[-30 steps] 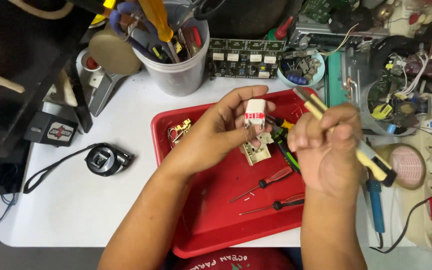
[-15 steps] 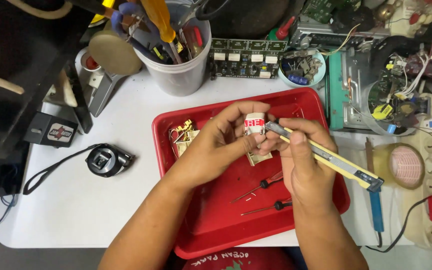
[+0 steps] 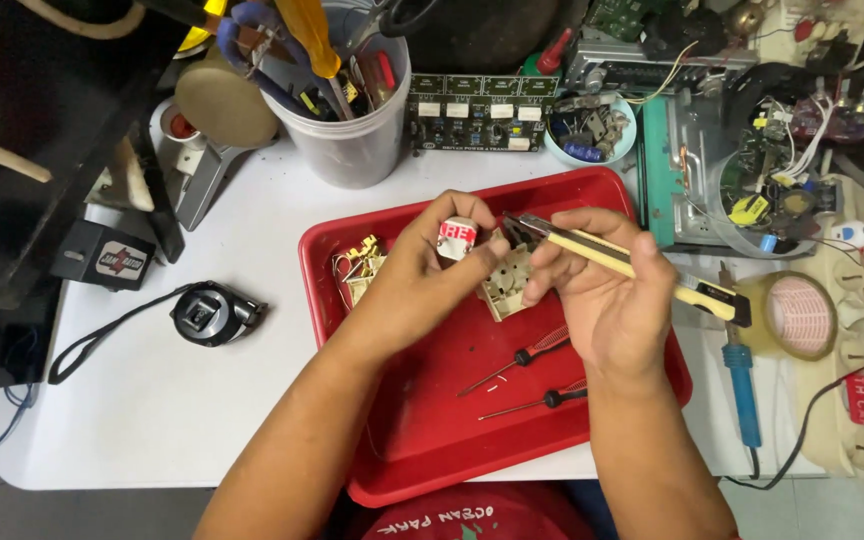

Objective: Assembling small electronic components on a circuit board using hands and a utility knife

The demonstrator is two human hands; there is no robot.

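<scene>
Left hand [image 3: 422, 280]: closed around a small white cylindrical part with a red-printed band [image 3: 457, 238], pinched between thumb and fingertips and held above the far half of the red plastic tray [image 3: 392, 440].

Right hand [image 3: 607, 300]: gripping a long utility knife with a yellow and black body [image 3: 622, 260]. The knife's long axis runs from the dark tip at the hand's upper left, down and outward past the heel of the hand on its right. The tip lies just beside the white part, on that part's right side; contact cannot be told.

Beige plastic housing piece with small holes [image 3: 505, 285]: directly below the knife tip, between the two hands, against the right hand's fingers.

Relation: the white part lies to the left of the right hand, level with the blade tip; both hands are equally near it.

Beneath the hands, in the tray: two slim screwdrivers with red and black handles [image 3: 527, 355], toward the person from the right hand. Cluster of brass contacts [image 3: 357, 255] beside the left wrist.

Room: open tray floor toward the person; tray rim well apart on either side. A blue-handled soldering iron [image 3: 742, 390] lies outside the tray, right of the right hand.
</scene>
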